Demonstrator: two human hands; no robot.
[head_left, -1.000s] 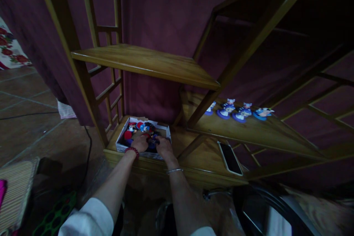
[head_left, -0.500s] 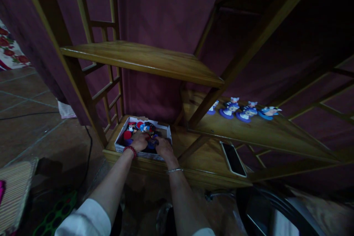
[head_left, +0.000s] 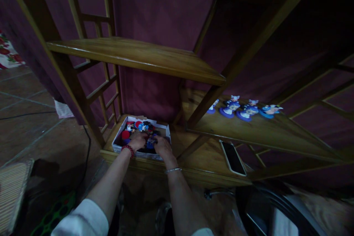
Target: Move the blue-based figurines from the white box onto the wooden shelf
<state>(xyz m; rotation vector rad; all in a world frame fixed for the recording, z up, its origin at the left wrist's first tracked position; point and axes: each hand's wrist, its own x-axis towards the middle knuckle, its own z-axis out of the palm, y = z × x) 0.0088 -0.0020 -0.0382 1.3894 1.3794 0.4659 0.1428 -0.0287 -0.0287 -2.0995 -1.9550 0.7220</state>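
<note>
Both your hands are down in the box of figurines — its long axis runs left to right across you. Your left hand curls over the toys; your right hand pinches a blue figurine between them, its facing too dim to tell.

No text, label, brand or number can be read; the white box and the phone beside it show none.

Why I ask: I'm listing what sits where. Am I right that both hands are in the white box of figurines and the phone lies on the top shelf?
Not quite. In the head view the phone lies on the bottom shelf, right of the white box; both hands, left and right, are in it.
</note>
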